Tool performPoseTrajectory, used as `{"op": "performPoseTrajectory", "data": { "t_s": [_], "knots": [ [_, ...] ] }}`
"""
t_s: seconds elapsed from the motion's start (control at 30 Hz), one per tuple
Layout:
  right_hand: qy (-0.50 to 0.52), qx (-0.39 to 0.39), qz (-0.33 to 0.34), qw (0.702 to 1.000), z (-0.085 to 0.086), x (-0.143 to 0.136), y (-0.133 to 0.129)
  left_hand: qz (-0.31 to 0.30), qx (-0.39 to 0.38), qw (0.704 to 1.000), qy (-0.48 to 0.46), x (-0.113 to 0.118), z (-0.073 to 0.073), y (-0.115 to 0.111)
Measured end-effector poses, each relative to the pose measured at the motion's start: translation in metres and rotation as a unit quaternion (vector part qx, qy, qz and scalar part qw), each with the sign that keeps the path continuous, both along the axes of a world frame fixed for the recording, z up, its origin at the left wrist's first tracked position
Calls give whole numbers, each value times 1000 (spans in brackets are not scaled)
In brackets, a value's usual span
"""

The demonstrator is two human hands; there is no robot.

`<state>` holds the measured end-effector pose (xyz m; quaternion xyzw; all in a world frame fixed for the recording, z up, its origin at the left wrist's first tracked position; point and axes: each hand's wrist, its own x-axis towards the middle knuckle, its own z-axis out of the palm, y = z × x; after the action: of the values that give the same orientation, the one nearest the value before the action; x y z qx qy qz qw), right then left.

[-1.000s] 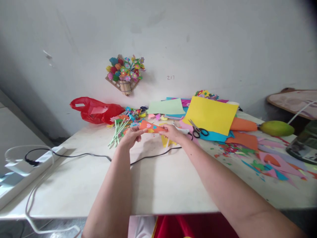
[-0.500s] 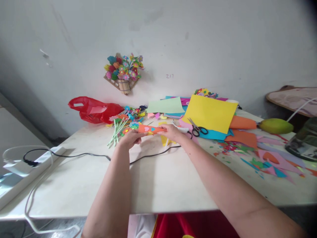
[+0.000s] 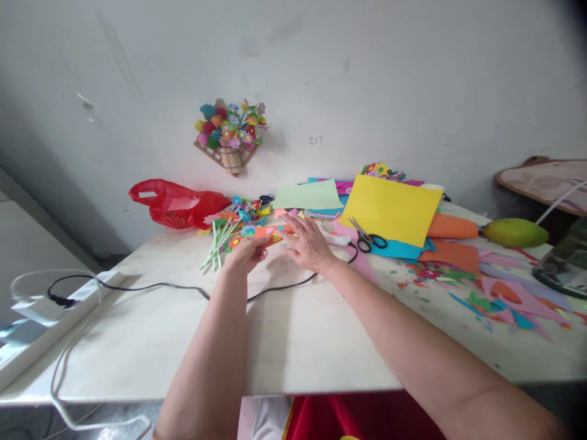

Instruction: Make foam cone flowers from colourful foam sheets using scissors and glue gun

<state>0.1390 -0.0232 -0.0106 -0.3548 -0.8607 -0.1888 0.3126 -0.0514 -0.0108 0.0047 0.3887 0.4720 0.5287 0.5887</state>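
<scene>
An orange decorated strip [image 3: 262, 231], with small hearts and flower shapes on it, is held just above the table at the middle. Its left part is pinched by my left hand [image 3: 249, 253], thumb against fingers. My right hand [image 3: 308, 242] has its fingers spread over the strip's right end, which it partly hides; whether the fingertips touch it I cannot tell. Just right of that hand lies a white tool with a black cord, apparently a glue gun [image 3: 338, 239]. Pale green stems [image 3: 217, 244] with paper flowers lie to the left of my left hand.
Black-handled scissors [image 3: 365, 237] rest by a yellow sheet [image 3: 392, 208]. A red plastic bag [image 3: 177, 205] is at the back left. The black cord [image 3: 279, 288] crosses the table to a power strip [image 3: 89, 293]. Colourful scraps [image 3: 509, 299] cover the right side.
My right hand has let go of the strip's right end and spread its fingers over it. My left hand keeps its hold. The yellow piece beneath the strip is now hidden.
</scene>
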Motion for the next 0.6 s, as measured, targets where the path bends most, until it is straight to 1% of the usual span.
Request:
{"op": "performPoseTrajectory", "data": {
  "t_s": [0.1, 0.27, 0.37, 0.6],
  "knots": [
    [-12, 9, 0, 1000, -3, -5, -1, 3, -12, 1000, -12, 2, 3, -2],
    [-20, 10, -19, 1000, -6, -8, 1, 1, -26, 998, -52, 4, 6, -4],
    [-20, 4, -22, 1000, -7, -8, 1, -7, -21, 997, -71, 4, 4, -3],
    [-29, -2, -27, 999, -6, -10, 1, -20, -14, 997, -75, 4, 1, -1]
  ]
}}
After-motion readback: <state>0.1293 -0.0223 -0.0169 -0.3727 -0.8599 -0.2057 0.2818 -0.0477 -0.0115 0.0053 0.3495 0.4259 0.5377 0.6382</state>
